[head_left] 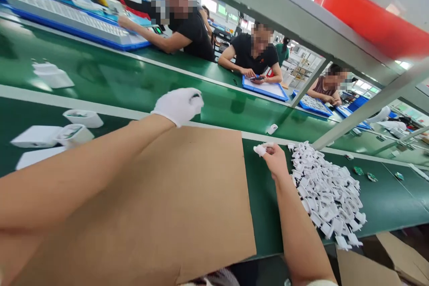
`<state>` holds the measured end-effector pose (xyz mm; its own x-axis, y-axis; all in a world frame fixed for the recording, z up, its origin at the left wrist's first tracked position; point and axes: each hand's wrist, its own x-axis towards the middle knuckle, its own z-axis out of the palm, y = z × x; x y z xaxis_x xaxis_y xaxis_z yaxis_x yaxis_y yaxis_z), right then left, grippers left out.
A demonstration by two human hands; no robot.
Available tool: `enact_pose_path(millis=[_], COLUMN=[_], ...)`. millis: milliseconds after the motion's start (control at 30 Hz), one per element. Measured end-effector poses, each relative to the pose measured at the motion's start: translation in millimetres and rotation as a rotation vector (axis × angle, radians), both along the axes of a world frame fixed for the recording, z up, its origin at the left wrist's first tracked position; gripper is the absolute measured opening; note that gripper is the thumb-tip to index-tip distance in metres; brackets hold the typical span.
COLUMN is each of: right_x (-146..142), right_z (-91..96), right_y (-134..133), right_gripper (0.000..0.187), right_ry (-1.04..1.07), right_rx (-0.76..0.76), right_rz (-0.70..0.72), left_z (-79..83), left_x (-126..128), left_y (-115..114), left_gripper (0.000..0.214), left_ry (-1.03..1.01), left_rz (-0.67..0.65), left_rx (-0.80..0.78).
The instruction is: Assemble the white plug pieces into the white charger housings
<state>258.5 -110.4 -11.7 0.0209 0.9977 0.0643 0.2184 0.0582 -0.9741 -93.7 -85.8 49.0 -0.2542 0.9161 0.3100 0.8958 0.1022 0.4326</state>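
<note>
My left hand (179, 105), in a white glove, reaches out over the green conveyor belt (134, 85) past the far edge of a brown cardboard sheet (174, 205). Its fingers are curled round something small and dark that I cannot make out. My right hand (273, 156) is bare with white finger cots and pinches a small white plastic part (260, 149) at the left edge of a heap of white plug parts (326, 192).
White charger housings (72, 134) and a white box (53, 76) lie on the belt at left. One loose white part (272, 128) sits beyond the cardboard. Several people work across the belt at blue trays (264, 88). A metal frame post (362, 116) slants down by the heap; a red bin (372, 20) sits above.
</note>
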Motion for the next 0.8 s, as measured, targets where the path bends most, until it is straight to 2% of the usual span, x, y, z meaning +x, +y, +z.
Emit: enact_pose_path(millis=[67,100,200,300,433,500,633,800], right_x=[-12.1,-16.4,-24.4,-30.8,-37.6,-37.8,-33.6,-26.1], right_z=[0.0,-0.2,-0.8,0.1,4.8,7.1,7.4,-0.6], right_y=[-4.8,-7.1,-14.6,-21.7,-27.5,-28.2,-26.8,-23.4], right_gripper=[0.051,0.053,0.057,0.050,0.038,0.040,0.037,0.024], right_ry=[0.148,0.199,0.281,0.274,0.102,0.052,0.072,-0.107], right_rx=[-0.097,-0.144,-0.223,-0.165,0.038,0.071,0.040,0.090], right_rz=[0.029,0.041,0.075,0.091,0.059,0.056,0.095,0.052], left_z=[-1.5,-6.0,-29.5,-55.9,-76.4,-79.4,-79.5,-81.5], left_x=[46.0,66.8,111.0,127.1,127.5,126.5,126.0,124.4], left_y=[-25.7,-38.0,-63.8,-70.3,-67.1,-66.5,-68.0,-69.5], left_gripper=[0.034,0.030,0.023,0.019,0.040,0.035,0.029,0.031], left_ry=[0.000,-0.011,0.000,-0.101,-0.382,-0.469,-0.558,-0.635], left_rz=[-0.321,-0.427,-0.581,-0.580,-0.414,-0.373,-0.364,-0.432], left_rx=[-0.101,-0.157,-0.267,-0.287,-0.261,-0.267,-0.288,-0.241])
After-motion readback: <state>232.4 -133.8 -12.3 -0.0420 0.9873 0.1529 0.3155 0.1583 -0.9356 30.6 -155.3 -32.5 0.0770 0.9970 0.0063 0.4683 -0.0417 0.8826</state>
